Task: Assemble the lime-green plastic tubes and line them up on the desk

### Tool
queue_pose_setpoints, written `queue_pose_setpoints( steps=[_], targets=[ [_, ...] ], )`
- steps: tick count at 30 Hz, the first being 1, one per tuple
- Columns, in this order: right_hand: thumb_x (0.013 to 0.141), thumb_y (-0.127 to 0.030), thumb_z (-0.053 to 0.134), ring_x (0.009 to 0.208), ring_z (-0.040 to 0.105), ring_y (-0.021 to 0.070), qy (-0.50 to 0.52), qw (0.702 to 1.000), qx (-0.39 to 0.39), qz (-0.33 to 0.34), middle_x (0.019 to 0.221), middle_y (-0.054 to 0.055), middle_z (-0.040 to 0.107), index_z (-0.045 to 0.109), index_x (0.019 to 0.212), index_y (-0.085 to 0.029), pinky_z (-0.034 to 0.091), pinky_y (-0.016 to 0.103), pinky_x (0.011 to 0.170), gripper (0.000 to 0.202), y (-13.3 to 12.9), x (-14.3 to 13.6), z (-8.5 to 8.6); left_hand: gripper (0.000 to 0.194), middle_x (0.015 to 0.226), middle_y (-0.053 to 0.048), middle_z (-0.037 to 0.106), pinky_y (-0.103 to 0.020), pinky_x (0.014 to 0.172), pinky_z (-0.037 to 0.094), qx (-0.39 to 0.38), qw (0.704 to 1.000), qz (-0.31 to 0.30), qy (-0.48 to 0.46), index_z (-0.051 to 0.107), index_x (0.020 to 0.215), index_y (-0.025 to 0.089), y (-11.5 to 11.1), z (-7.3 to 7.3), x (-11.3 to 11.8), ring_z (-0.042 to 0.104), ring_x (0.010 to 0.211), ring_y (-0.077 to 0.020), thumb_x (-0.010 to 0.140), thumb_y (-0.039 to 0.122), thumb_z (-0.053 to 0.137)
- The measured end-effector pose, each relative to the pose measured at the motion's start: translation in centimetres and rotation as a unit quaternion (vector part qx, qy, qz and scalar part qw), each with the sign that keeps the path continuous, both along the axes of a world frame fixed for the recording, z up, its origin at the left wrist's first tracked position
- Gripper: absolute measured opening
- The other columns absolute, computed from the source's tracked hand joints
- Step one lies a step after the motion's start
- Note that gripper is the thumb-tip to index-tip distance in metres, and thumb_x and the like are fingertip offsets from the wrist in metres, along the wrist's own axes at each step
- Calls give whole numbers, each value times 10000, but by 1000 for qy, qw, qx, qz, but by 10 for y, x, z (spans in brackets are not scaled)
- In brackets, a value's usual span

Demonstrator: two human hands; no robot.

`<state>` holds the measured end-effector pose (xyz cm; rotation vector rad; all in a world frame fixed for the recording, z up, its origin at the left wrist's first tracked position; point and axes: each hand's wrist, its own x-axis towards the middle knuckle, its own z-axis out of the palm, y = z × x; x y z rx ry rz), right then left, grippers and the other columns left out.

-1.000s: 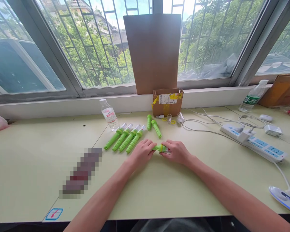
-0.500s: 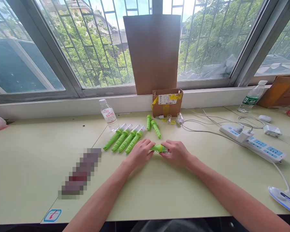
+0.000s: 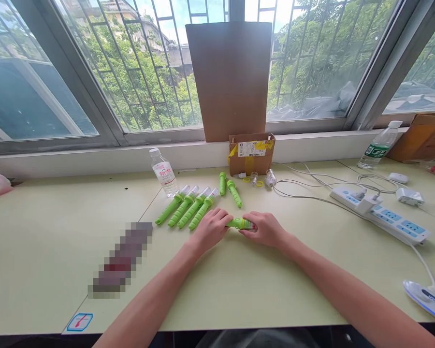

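Observation:
In the middle of the table, my left hand point(image 3: 212, 227) is closed round the handle end of a green plastic tube point(image 3: 235, 223). The tube lies sideways between both hands. My right hand point(image 3: 263, 228) is closed round its other end, where a yellow ring and a clear ribbed part show between the fingers. Just left of my left hand lie several finished-looking green tubes with clear tops point(image 3: 188, 208), side by side at a slant. Beyond the hands are two green handles without clear tops point(image 3: 234, 193). My fingers partly hide the held tube.
A small cardboard box point(image 3: 251, 166) stands at the back, with clear caps point(image 3: 270, 178) and yellow rings point(image 3: 259, 183) before it. A water bottle point(image 3: 164, 174) stands left of it. At right lie a power strip point(image 3: 402, 227) and cables. Another bottle point(image 3: 379, 147) stands back right.
Both hands keep their hold on the green tube in nearly the same spot. My right hand's grip has shifted slightly at the clear end.

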<state>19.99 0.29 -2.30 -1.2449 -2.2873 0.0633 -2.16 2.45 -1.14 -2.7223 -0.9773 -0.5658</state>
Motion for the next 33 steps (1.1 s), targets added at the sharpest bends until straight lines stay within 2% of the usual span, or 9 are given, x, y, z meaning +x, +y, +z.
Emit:
queue_pose_setpoints(
  steps=[3,9,14,20,24,29,33],
  targets=[
    [799,-412,597,556,480,108,-3,1000,11,-6,704,0,604,628,863,-215,273,228,534,209,0,0,2,161,938,-57,591,-344,779,457,-12,1000,13,3,553,987,194,-2,3,2,534,887,-205,846,143,493],
    [816,-394,570,535,451,101,-31,999,28,-20,675,-4,572,619,826,-209,234,236,513,191,-1,0,4,246,990,-60,588,-351,799,449,-46,999,-2,2,520,1115,211,-5,6,3,540,919,-210,874,200,480],
    [815,-427,579,562,484,113,-35,999,10,-12,715,5,600,612,852,-208,253,236,526,225,0,1,0,203,965,-55,587,-332,778,438,-22,1000,-7,21,542,1073,215,-4,3,1,540,888,-197,899,177,444],
    [822,-437,571,578,497,115,-28,999,-16,1,717,2,612,602,841,-211,264,230,538,228,-1,-2,-1,168,951,-56,574,-326,769,433,18,999,-5,34,550,974,203,-1,-3,2,527,877,-197,853,118,471],
    [817,-410,570,556,471,104,-35,999,11,-19,700,-1,596,604,826,-208,239,232,527,205,-2,-2,2,179,936,-53,572,-337,778,441,13,1000,3,21,537,974,195,-2,-2,5,521,877,-202,836,100,471],
    [823,-392,555,558,464,101,-40,998,48,-17,693,1,587,616,861,-207,234,228,523,199,0,1,3,271,1026,-61,586,-366,815,439,-22,1000,7,5,492,1139,194,-6,3,7,522,950,-221,868,182,490],
    [819,-404,561,579,488,109,-36,998,52,-13,718,10,606,626,905,-203,244,229,524,228,0,1,4,241,993,-54,610,-357,795,434,-15,1000,-2,2,513,1127,196,-5,2,5,538,913,-209,893,167,461]
  ],
)
